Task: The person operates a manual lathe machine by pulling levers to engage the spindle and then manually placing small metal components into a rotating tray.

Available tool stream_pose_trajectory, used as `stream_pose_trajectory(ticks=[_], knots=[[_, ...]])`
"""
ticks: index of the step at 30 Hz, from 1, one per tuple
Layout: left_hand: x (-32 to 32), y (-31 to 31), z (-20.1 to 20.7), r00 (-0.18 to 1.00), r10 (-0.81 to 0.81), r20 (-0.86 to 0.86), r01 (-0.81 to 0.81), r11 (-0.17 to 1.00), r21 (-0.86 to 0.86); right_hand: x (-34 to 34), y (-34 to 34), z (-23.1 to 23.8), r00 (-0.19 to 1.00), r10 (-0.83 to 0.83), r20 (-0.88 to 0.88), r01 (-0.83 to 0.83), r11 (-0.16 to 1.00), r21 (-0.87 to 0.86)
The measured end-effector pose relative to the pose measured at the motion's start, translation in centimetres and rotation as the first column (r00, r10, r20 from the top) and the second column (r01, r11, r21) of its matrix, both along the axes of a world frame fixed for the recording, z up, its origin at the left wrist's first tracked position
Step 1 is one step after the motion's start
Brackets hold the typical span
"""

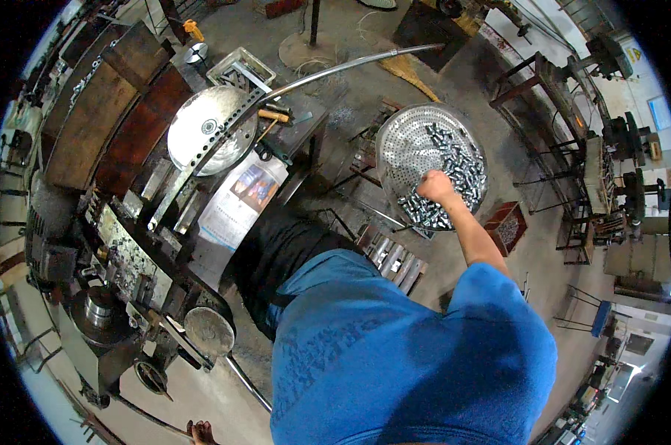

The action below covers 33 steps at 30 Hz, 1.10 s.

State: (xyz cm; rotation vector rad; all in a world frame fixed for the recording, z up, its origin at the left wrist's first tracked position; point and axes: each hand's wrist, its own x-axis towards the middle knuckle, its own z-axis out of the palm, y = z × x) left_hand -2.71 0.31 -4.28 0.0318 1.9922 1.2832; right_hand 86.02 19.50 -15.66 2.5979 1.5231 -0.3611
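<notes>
My right hand (435, 186) is above a round perforated metal tray (398, 141), its fingers closed. What they hold, if anything, is hidden. Below and around that hand lie many small shiny metal cylinders (461, 165), heaped on the tray's right and near side. At the lower left edge, my left hand (200, 432) has its fingers curled round the end of a long thin lever rod (153, 420). This rod runs up toward a machine with a dark round chuck-like part (104, 305) and a small handwheel (150, 376).
Left of me, a workbench carries a large metal disc (202, 133), a hammer (274, 116), a perforated bar (194, 163) and a printed sheet (239, 204). A curved pipe (350, 65) extends over the floor. A red bin (507, 227) stands beside the tray; metal racks (535, 81) line the right.
</notes>
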Motion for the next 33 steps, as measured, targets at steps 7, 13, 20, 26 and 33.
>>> stream_pose_trajectory(ticks=[7,13,20,26,33], knots=[[-0.5,-1.2,0.3,1.000,0.020,0.012,-0.020,0.999,0.026,-1.8,1.0,2.3,0.954,0.262,-0.144,-0.288,0.936,-0.201],[-0.7,-2.0,0.2,0.999,0.032,0.018,-0.033,0.998,0.045,0.5,-1.2,-0.3,0.920,0.287,-0.268,-0.286,0.957,0.043],[-0.9,-4.7,-0.3,0.997,0.068,0.035,-0.071,0.993,0.093,0.2,-0.3,-2.6,0.889,0.451,-0.082,-0.438,0.889,0.133],[2.0,-1.9,2.9,0.985,-0.055,-0.165,0.079,0.986,0.147,0.9,-2.0,-5.1,0.856,0.516,-0.015,-0.514,0.855,0.073],[3.9,-2.4,3.4,0.960,-0.095,-0.264,0.132,0.984,0.124,-0.1,2.7,-1.0,0.857,0.512,-0.064,-0.446,0.797,0.407]])
